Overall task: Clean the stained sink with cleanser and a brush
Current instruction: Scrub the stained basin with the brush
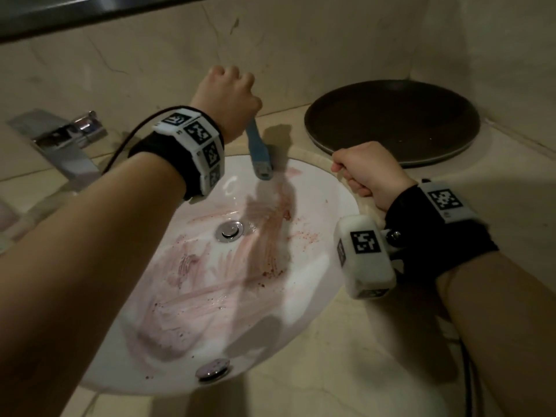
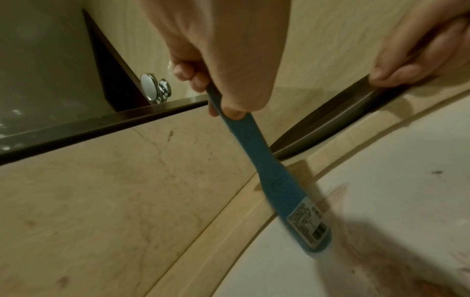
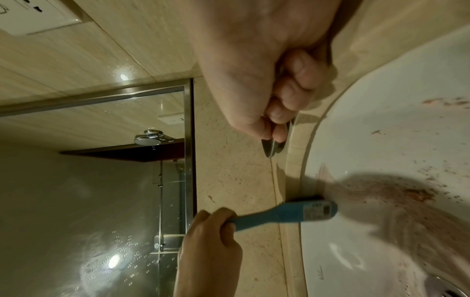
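1. scrubbing step: left hand is gripping the blue brush, bristles touching the sink far wall by the pink smear.
2. right hand is pinching the dark tray rim on the bench.
3. next, judged: dragging the bristles down across the smear.

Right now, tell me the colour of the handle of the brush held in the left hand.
Blue, a textured plastic brush handle; clearest in the left wrist view.

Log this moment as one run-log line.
step: scrubbing | left hand: grips blue brush, head at sink far rim | right hand: holds dark tray edge | stains: remain
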Action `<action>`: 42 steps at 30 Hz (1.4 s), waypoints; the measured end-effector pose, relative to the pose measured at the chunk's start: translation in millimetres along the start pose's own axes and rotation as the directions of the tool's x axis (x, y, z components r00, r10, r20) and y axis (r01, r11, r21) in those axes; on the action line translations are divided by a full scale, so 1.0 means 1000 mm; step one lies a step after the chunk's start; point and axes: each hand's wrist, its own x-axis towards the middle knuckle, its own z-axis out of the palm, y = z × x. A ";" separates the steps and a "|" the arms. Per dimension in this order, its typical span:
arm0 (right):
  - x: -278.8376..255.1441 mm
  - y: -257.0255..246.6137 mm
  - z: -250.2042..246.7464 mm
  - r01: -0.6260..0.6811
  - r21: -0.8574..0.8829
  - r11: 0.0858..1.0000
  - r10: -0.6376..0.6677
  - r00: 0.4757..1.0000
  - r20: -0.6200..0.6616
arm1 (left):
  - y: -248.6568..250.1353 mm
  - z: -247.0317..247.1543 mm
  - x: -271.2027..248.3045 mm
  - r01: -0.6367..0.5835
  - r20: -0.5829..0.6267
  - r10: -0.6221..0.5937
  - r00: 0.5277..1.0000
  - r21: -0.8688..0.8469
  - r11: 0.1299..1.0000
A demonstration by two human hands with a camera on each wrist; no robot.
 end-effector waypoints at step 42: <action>0.003 0.002 0.000 0.001 0.001 1.000 -0.001 1.000 -0.017 | 0.028 -0.008 -0.016 -0.087 -0.144 0.060 0.988 -0.189 0.978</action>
